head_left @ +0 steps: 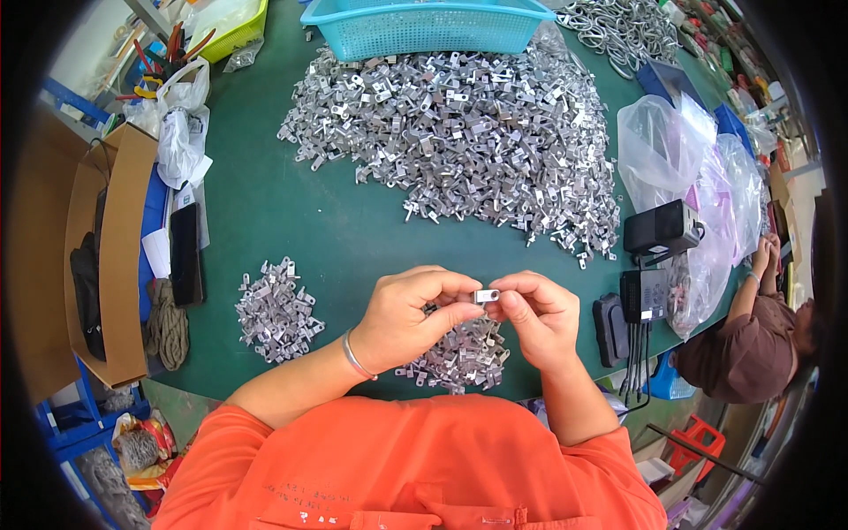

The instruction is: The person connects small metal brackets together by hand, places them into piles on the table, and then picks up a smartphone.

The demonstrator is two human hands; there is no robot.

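Between the fingertips of both hands is a small silver metal bracket with a dark round hole at its right end. My left hand, with a bangle on the wrist, pinches its left side. My right hand pinches the right side with thumb and forefinger. Below the hands lies a small pile of like metal brackets, partly covered by my left hand. Another small pile of brackets is to the left. Beyond my hands spreads a large heap of brackets on the green table.
A blue plastic basket stands behind the heap, with metal rings at far right. A black phone and cardboard box are at left. Black devices and plastic bags line the right; a co-worker sits beyond.
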